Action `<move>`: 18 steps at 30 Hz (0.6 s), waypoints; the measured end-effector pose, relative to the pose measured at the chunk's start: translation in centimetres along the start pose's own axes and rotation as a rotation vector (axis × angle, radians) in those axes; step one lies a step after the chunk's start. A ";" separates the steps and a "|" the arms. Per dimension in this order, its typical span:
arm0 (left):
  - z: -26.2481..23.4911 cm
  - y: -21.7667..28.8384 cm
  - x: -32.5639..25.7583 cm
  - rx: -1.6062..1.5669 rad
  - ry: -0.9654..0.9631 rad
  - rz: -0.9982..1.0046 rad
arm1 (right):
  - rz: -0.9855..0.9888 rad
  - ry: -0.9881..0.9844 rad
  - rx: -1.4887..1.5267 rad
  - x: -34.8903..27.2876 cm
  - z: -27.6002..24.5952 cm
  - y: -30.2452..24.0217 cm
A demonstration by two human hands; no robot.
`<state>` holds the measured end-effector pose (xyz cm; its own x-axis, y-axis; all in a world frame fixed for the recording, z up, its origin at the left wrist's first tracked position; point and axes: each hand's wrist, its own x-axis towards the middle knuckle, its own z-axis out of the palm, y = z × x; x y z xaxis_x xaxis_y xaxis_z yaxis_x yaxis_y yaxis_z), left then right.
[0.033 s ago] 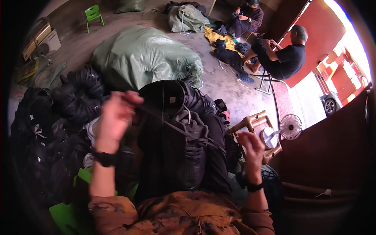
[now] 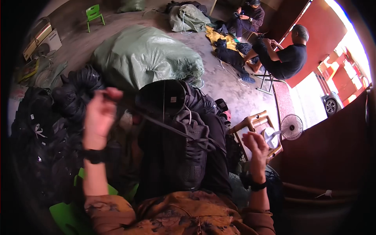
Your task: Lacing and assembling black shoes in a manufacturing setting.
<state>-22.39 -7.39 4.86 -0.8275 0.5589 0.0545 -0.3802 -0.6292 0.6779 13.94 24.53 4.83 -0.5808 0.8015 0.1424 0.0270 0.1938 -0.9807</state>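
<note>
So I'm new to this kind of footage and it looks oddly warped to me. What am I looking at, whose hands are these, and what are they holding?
The picture comes from a wide fisheye camera worn on a person's head, looking down at their own hands, so straight edges bend near the rim. There is no machine. The left hand is raised and pinches a dark strap pulled taut from a black backpack that rests on the lap. The right hand is lifted beside it; whether it grips anything is hard to tell. Around lie piles of black bags, a big green sack, a small fan and a wooden stool. Two other people sit working farther off.
</note>
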 end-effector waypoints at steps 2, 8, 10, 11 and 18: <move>-8.4 7.8 1.0 -0.419 0.092 0.136 | 0.142 0.090 0.092 0.4 -3.1 2.2; -22.4 28.0 -1.9 0.078 0.106 0.418 | 0.250 -0.020 0.161 0.2 -1.2 5.6; -15.3 17.5 1.6 0.347 0.172 0.402 | 0.238 -0.018 0.054 0.2 -0.4 4.5; -10.9 12.7 1.9 0.487 0.216 0.349 | 0.237 -0.013 0.052 0.5 0.4 4.3; 6.0 -8.9 -3.1 1.093 -0.149 0.271 | -0.346 -0.149 -0.331 3.0 6.9 0.1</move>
<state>-13.98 -0.25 3.01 -0.7425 0.5804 0.3343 0.4288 0.0284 0.9030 6.60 23.10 4.20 -0.7104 0.5736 0.4078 0.0544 0.6225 -0.7808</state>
